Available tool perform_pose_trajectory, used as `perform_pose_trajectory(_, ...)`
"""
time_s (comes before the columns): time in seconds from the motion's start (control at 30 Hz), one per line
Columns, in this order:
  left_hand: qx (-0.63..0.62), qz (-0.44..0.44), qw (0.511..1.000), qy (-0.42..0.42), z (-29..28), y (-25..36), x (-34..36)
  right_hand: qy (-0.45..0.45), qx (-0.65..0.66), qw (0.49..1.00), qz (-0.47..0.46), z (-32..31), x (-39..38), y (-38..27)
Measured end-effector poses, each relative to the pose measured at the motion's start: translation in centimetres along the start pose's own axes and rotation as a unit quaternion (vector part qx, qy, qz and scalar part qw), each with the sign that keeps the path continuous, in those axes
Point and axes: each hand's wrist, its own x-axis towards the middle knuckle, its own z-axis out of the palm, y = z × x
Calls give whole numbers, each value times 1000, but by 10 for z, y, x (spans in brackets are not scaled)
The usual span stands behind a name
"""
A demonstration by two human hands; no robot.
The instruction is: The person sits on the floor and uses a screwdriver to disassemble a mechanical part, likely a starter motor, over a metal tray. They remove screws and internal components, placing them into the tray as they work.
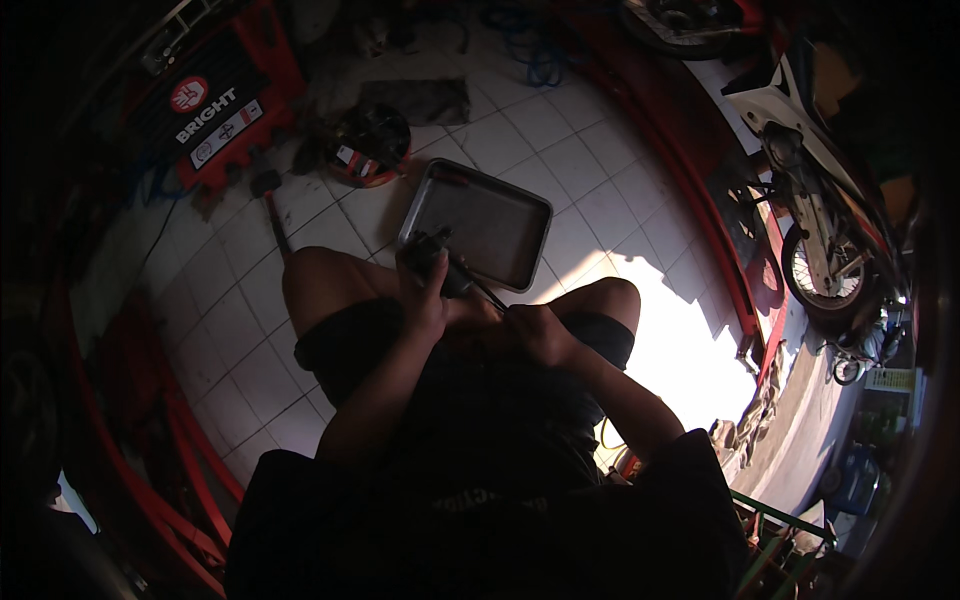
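My left hand [430,288] is closed around a dark, chunky mechanical part [455,279], held over the near edge of a shallow metal tray [545,235]. The part's exact kind is hard to make out in the shade. In my right hand [540,334], closed as a fist, is a thin dark rod-like tool [488,294]. Its shaft slants up and left toward the part; the fist hides its other end. Whether the tip touches the part I cannot tell. Both hands are between my bent knees, and the tray rests on the tiles just beyond them.
A round basin [400,135] with loose items stands beyond the tray, near a dark mat [420,101]. A long-handled tool [272,210] lies by my left knee. Red frames border both sides. A motorcycle [822,235] stands at right, past a sunlit patch.
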Motion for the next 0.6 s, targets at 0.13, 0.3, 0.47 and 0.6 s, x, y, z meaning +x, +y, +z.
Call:
perform_pose_trajectory(0.13, 2, -15, 1000, -6, 2, -1, -3, -7, 23, 999, -48, -3, 2, 4)
perform_pose_trajectory(0.3, 16, -41, 999, 5, 0, 4, -6, -30, 84, 982, 170, -16, 9, -30)
perform_pose_trajectory(0.47, -94, -63, 993, 28, 4, 2, -12, 47, -76, 995, 50, -6, 17, -1)
perform_pose_trajectory(0.6, 51, -37, 996, 64, -5, -20, -17, 66, -305, 950, 3, -12, 24, 15)
